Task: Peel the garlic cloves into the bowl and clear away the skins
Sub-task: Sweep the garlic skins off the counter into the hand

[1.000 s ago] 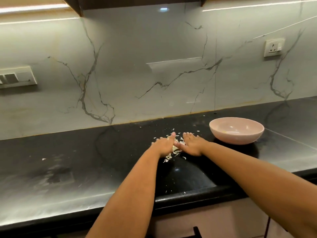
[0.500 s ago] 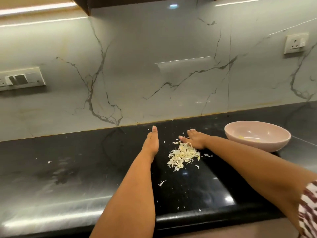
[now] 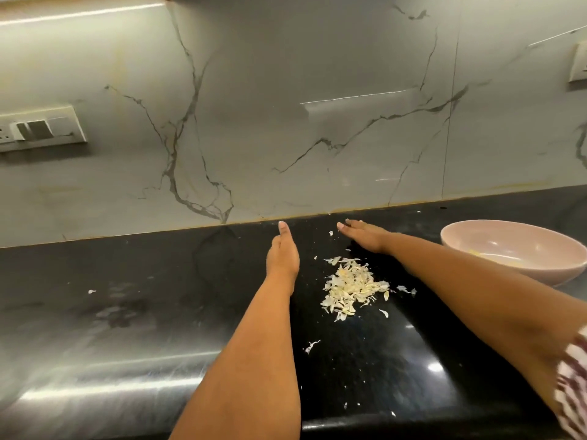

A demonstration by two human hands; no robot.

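- Left hand (image 3: 282, 254): edge-on, fingers straight, holding nothing; walls scraps in.
- Right hand (image 3: 365, 238): flat, grip released, apparently ready to rake.
- Pale papery garlic skins (image 3: 352, 289): heaped between hands on black glossy stone worktop (image 3: 143, 281).
- Pink round ceramic bowl (image 3: 514, 249): set aside, right.

glossy black countertop (image 3: 127, 312), papery skins (image 3: 352, 287) (pale)
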